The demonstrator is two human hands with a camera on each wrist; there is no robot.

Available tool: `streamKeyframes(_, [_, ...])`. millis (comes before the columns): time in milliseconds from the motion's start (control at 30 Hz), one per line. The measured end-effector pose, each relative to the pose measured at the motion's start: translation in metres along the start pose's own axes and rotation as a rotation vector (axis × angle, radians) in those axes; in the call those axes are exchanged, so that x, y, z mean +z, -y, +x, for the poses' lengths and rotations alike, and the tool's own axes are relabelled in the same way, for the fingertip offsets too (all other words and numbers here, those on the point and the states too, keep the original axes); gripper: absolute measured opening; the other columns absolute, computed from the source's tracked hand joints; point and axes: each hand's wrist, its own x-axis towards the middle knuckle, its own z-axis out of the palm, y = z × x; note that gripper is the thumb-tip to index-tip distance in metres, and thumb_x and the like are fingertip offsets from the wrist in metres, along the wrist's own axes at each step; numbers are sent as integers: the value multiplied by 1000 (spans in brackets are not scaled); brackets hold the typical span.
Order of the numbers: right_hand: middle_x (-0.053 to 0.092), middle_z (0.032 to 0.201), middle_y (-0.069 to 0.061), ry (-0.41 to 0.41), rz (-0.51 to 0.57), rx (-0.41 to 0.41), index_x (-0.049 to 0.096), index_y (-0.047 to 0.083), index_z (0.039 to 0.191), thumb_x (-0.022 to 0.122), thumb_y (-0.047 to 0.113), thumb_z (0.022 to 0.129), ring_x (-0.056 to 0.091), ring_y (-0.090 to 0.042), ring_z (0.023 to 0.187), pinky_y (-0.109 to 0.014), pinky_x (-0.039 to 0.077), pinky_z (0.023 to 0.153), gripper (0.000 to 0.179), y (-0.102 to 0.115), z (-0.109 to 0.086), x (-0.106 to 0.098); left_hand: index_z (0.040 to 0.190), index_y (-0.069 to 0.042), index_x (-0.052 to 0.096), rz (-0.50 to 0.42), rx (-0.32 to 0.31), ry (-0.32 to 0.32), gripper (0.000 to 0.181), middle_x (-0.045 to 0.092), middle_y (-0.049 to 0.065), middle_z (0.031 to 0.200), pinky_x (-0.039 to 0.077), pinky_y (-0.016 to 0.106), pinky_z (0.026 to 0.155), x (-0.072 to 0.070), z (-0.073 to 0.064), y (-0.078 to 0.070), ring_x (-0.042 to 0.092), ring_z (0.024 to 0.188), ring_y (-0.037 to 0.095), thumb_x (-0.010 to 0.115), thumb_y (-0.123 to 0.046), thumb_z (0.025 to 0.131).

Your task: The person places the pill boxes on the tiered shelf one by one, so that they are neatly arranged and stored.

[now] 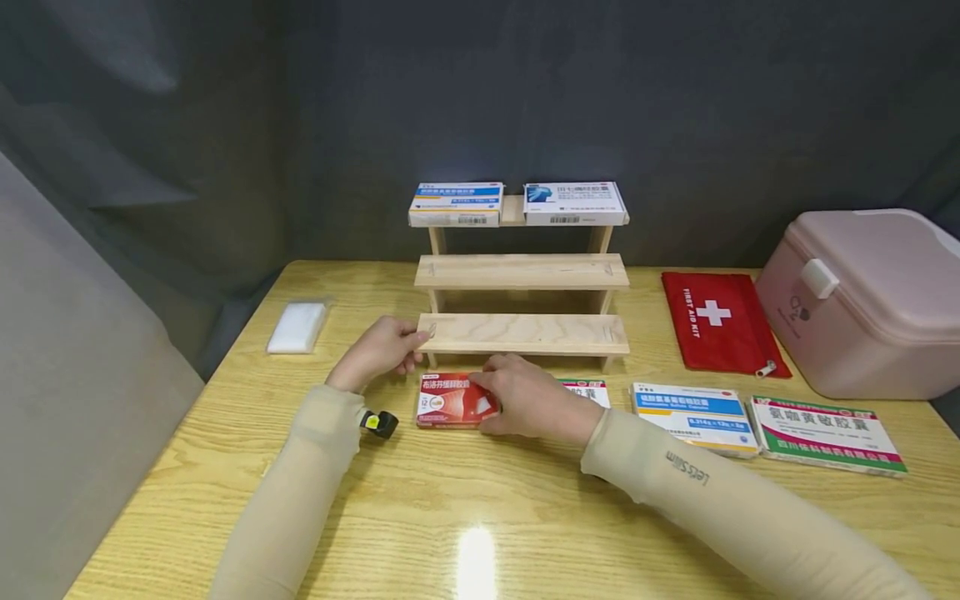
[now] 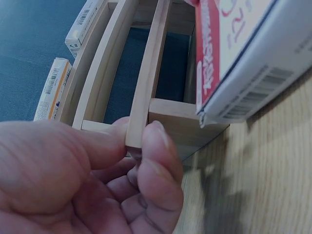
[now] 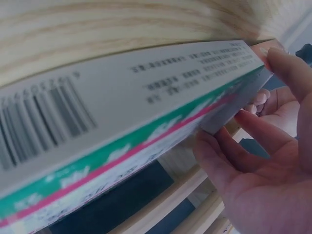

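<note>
My left hand (image 1: 381, 350) pinches the left end of the lowest board of a wooden tiered shelf (image 1: 521, 333), thumb on one face and fingers on the other in the left wrist view. In front of that board lies a red medicine box (image 1: 444, 402). My right hand (image 1: 528, 402) grips this box by its right end, covering part of it. Just right of it, a white and green medicine box (image 3: 122, 122) is partly hidden behind the right hand in the head view. Two white medicine boxes, a blue-striped one (image 1: 456, 200) and another (image 1: 573, 200), sit on the top tier.
Right of my arm lie a blue and white box (image 1: 693, 408) and a green-edged box (image 1: 825, 433). Behind them are a red first aid pouch (image 1: 720, 321) and a pink lidded case (image 1: 862, 292). A white packet (image 1: 297, 327) lies at the left.
</note>
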Motion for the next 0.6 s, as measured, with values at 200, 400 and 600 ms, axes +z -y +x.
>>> streamKeyframes(200, [63, 116, -13, -45, 8, -40, 65, 3, 128, 85, 32, 75, 59, -26, 103, -38, 51, 91, 64, -1, -6, -9, 102, -1, 67, -2, -3, -1, 26, 65, 20, 87, 52, 32, 62, 0, 0, 0, 59, 64, 19, 52, -22, 105])
streamKeyframes(400, [62, 118, -11, -57, 8, -24, 63, 5, 132, 85, 31, 74, 57, -23, 102, -35, 52, 87, 67, 0, -19, -29, 102, -1, 67, 3, 1, 2, 27, 64, 19, 86, 53, 34, 63, 0, 0, -1, 59, 65, 20, 51, -22, 105])
streamKeyframes(600, [62, 121, -11, -97, 4, -2, 64, 6, 132, 87, 31, 73, 56, -23, 102, -36, 53, 85, 68, -2, -26, -58, 105, 1, 67, 14, 12, 10, 29, 64, 18, 84, 53, 35, 64, -1, -1, -1, 60, 65, 22, 49, -22, 106])
